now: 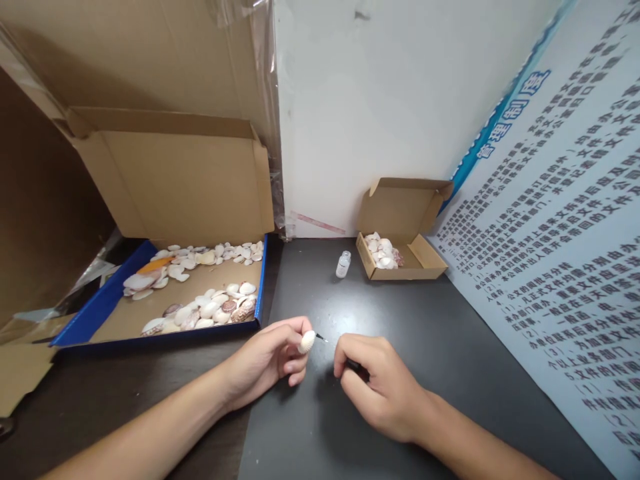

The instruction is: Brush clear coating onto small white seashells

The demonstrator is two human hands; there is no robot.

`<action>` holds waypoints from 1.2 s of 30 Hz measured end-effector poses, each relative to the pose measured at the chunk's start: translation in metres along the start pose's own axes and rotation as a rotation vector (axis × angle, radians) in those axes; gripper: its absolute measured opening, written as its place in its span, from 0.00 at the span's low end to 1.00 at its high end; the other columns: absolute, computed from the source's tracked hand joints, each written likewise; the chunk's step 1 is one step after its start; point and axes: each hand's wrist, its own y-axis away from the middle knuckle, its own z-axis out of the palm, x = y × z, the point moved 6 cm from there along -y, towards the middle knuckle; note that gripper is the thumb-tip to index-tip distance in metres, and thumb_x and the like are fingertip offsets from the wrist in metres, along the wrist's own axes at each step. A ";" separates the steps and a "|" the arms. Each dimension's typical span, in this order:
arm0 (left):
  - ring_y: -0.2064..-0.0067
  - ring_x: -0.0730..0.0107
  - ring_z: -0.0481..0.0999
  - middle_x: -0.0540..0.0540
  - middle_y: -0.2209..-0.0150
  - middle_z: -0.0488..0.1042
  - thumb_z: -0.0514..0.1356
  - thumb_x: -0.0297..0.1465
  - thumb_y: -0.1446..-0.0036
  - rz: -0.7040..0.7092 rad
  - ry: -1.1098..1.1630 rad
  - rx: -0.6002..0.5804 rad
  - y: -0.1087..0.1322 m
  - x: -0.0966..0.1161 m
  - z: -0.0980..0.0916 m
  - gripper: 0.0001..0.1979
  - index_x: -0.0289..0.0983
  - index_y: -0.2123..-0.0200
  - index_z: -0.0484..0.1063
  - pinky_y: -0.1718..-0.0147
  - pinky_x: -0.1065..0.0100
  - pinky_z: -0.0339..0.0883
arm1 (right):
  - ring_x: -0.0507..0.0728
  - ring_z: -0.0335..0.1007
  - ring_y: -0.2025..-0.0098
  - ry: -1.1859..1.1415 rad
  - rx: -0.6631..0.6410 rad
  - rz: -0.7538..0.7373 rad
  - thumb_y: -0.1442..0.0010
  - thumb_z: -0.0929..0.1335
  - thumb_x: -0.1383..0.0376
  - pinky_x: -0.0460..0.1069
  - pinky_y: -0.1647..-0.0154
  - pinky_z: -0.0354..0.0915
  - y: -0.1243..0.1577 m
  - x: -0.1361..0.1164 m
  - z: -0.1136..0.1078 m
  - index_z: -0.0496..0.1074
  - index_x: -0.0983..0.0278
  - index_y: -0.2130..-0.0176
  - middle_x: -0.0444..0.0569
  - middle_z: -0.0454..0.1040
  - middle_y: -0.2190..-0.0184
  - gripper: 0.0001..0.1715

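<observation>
My left hand (280,357) pinches a small white ribbed seashell (307,342) between thumb and fingers. Facing it, my right hand (383,383) is closed around the dark handle of a thin brush (321,337). The brush's dark tip points left and is at or very near the shell's edge; I cannot tell whether they touch. Fingers hide most of the handle. Beyond both hands, a small clear glass bottle (343,265) with a pale label stands uncapped on the dark grey mat (300,427).
On the left lies an open blue-edged cardboard box (165,297) with seashells in two groups. At the back right, a smaller open cardboard box (407,273) holds a heap of shells (384,253). A white panel (400,100) and a printed poster (565,267) bound the table.
</observation>
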 end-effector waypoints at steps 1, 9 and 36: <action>0.79 0.77 0.52 0.55 0.80 0.52 0.56 0.26 0.49 0.002 0.001 -0.002 0.000 0.000 0.000 0.04 0.36 0.75 0.63 0.78 0.74 0.55 | 0.51 0.59 0.77 -0.002 0.016 0.000 0.50 0.60 0.75 0.45 0.75 0.53 0.000 0.000 -0.001 0.63 0.62 0.74 0.41 0.64 0.79 0.09; 0.79 0.78 0.52 0.55 0.79 0.54 0.57 0.26 0.49 -0.006 -0.001 0.013 0.000 -0.001 0.000 0.04 0.36 0.74 0.63 0.78 0.74 0.55 | 0.51 0.58 0.77 -0.017 -0.048 -0.090 0.50 0.60 0.75 0.46 0.73 0.54 0.002 -0.007 0.003 0.64 0.62 0.73 0.42 0.65 0.78 0.09; 0.79 0.78 0.53 0.55 0.79 0.53 0.54 0.25 0.47 -0.015 0.054 -0.033 0.000 -0.002 0.002 0.04 0.36 0.74 0.65 0.78 0.73 0.56 | 0.49 0.55 0.79 -0.014 0.007 -0.021 0.52 0.60 0.74 0.45 0.76 0.50 0.001 -0.002 -0.001 0.58 0.62 0.76 0.40 0.60 0.82 0.07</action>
